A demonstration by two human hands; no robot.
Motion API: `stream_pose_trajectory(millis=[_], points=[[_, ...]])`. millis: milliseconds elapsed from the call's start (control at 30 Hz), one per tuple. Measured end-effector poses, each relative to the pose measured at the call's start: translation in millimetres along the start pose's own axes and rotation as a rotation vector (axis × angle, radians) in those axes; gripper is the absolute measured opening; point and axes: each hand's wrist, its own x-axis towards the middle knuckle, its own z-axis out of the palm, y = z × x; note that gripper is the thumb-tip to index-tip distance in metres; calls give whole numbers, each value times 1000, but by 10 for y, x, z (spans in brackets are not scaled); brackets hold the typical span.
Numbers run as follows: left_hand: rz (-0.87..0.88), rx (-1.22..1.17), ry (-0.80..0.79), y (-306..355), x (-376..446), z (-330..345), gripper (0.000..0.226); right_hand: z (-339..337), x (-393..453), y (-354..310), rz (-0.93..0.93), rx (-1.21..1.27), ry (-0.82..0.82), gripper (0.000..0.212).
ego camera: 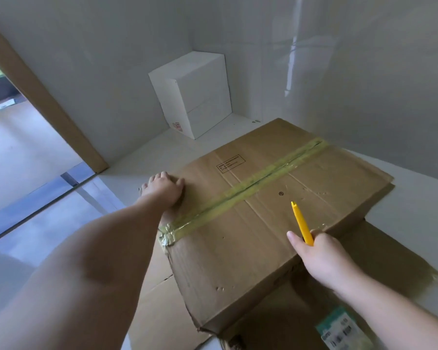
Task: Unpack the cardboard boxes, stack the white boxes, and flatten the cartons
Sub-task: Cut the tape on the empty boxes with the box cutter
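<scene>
- My left hand (163, 190) presses flat on the taped cardboard box (263, 218), at its left edge.
- My right hand (319, 251) grips a yellow cutter (301, 224) above the box's right half.
- White boxes (195, 94) stand stacked beyond the box.

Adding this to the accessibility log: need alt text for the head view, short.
A person's right hand grips a yellow cutter above a taped cardboard box, while the left hand rests on the box's far left edge. The tape strip runs along the top seam. White boxes stand stacked in the corner behind.
</scene>
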Motion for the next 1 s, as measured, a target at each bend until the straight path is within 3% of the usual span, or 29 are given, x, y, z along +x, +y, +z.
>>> stream_pose_trajectory(millis=[200,400,500,733,1000], points=[[-5,-5,12,-157,93,94,67,187,-49,-116,38,1,-15,42],[-186,114,-34,-268,-243,60,83,-18,370,-119,-145,-117,97,42],[-194,95,-69,-297,-443,47,82,-250,427,-173,-167,-75,128,44],[-100,259,-131,-44,-911,48,81,-203,-40,128,-25,16,-108,46],[-217,299,-205,-65,-1504,136,81,-407,242,169,-275,-31,-95,44]])
